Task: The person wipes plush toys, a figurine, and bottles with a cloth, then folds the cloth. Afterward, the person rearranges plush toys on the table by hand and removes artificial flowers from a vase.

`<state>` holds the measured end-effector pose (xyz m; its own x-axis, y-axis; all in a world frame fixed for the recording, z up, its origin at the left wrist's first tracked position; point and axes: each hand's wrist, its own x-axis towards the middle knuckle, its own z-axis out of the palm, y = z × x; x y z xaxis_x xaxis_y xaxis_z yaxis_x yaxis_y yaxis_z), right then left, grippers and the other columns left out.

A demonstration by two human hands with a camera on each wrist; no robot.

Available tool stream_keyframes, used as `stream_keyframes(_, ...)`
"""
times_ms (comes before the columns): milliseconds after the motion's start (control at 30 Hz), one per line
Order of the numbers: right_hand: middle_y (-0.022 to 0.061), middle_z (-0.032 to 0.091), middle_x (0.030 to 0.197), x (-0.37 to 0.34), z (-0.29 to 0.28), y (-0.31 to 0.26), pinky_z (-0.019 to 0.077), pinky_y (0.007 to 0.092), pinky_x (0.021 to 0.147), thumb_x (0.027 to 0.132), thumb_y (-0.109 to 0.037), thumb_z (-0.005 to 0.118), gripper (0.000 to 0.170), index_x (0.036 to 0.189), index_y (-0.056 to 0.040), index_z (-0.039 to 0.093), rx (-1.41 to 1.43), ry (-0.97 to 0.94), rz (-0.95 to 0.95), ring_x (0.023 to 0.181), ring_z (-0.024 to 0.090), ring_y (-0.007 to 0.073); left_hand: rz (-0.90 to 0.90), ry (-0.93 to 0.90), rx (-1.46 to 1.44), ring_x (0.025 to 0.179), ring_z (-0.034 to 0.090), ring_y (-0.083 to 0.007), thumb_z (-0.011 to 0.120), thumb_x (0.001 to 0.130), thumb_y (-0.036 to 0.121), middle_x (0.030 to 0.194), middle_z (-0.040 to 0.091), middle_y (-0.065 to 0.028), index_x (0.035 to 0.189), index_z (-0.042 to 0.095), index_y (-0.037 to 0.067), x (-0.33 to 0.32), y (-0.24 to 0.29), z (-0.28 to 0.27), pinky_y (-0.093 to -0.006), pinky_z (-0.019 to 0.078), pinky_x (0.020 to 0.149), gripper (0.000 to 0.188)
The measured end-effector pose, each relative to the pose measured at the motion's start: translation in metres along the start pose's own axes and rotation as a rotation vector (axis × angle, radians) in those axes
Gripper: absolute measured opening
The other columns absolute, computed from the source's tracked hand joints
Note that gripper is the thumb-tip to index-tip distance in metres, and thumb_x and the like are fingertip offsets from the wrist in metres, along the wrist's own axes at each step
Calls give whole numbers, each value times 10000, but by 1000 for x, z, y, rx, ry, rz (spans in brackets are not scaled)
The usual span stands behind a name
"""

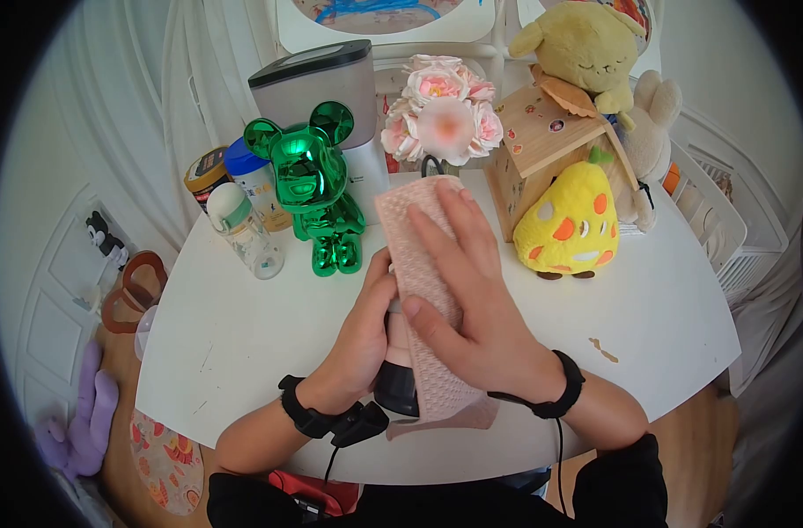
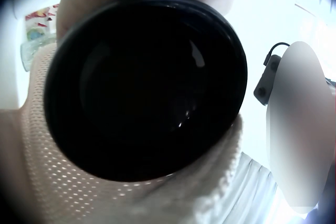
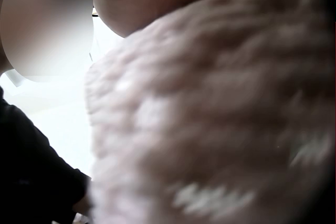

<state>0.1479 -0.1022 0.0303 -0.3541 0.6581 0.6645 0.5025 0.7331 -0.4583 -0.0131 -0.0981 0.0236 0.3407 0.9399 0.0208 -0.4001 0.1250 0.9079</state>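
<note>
In the head view, my left hand (image 1: 358, 341) grips a pink bottle (image 1: 398, 339) with a black base, tilted over the near part of the table. A pink textured cloth (image 1: 423, 264) drapes along the bottle and covers most of it. My right hand (image 1: 481, 308) lies over the cloth with fingers extended along it, pressing it against the bottle. A dark loop (image 1: 431, 165) shows just past the cloth's far end. The left wrist view is filled by the round black base (image 2: 147, 87), with the cloth (image 2: 68, 176) around it. Close up in the right wrist view, the cloth (image 3: 210, 108) is blurred.
On the white table (image 1: 269, 352) stand a shiny green bear figure (image 1: 318, 189), a clear bottle (image 1: 247, 233) and pink flowers (image 1: 441, 106). To the right, a yellow plush toy (image 1: 570, 224) leans near a wooden house (image 1: 542, 132). The table's near edge borders my body.
</note>
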Motion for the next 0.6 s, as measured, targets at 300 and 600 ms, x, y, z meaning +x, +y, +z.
stream_keyframes(300,319,120,1630,-1,7,7,178,528,1210,984,-160,564,684,1566,31,261,222,121,91,1506,154,500,-137,-85,-3,1317,528,-192,468,1070,358,1409,547,-73,1506,390,102,0,5,-7,-385,437,1105,511)
stream_keyframes(600,309,200,1625,-13,11,-33,137,570,1209,971,-244,594,700,1542,58,323,20,-140,42,1518,107,518,-129,-17,-139,1331,535,-226,363,1085,474,1493,484,-110,1526,365,110,9,-5,-28,-385,485,1080,572)
